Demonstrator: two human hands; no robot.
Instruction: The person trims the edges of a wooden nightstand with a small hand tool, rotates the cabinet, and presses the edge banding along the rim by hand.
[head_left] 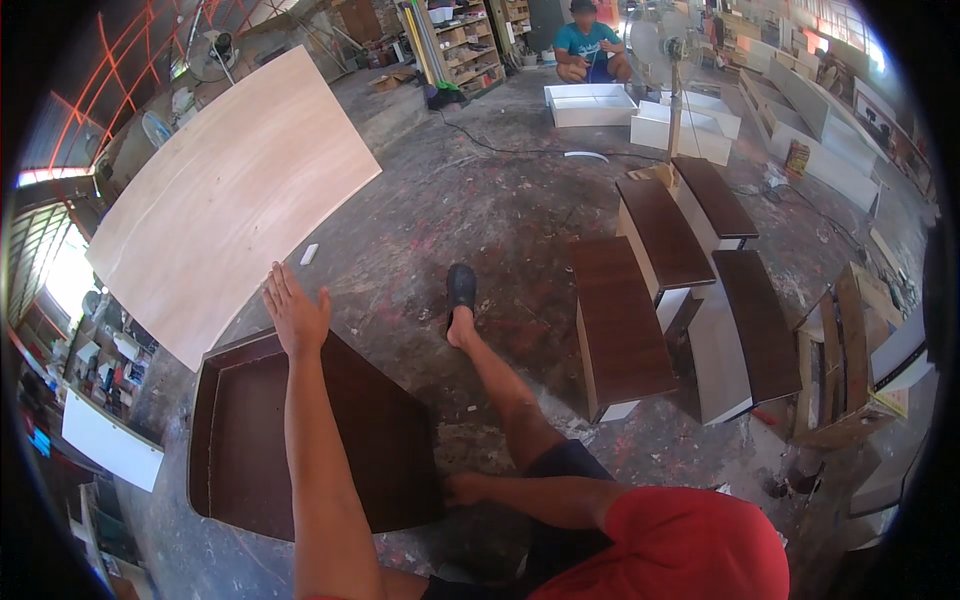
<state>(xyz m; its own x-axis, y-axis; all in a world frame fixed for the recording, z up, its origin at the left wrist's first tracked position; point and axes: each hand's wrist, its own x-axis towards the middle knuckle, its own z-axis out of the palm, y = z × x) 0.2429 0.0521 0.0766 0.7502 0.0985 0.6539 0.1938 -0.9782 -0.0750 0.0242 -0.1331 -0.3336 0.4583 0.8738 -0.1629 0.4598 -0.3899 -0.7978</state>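
Note:
A dark brown wooden cabinet (375, 420) with rounded corners lies on the floor before me, its recessed, framed face to the left. My left forearm reaches across it. My left hand (298, 312) is open by the cabinet's far edge, fingers stretched out and thumb apart; whether the palm touches the edge cannot be made out. My right hand (466, 488) is at the cabinet's near right edge, its fingers in shadow and partly hidden. Beyond my left hand is a large pale plywood sheet (250, 180).
Several drawers with dark brown fronts (622, 315) stand at the right, near a wooden crate (835, 360). White trays (590, 108) and a fan (655, 40) are farther back, where another person (590, 50) squats. A cable (500, 148) crosses the floor. My foot wears a dark clog (461, 288).

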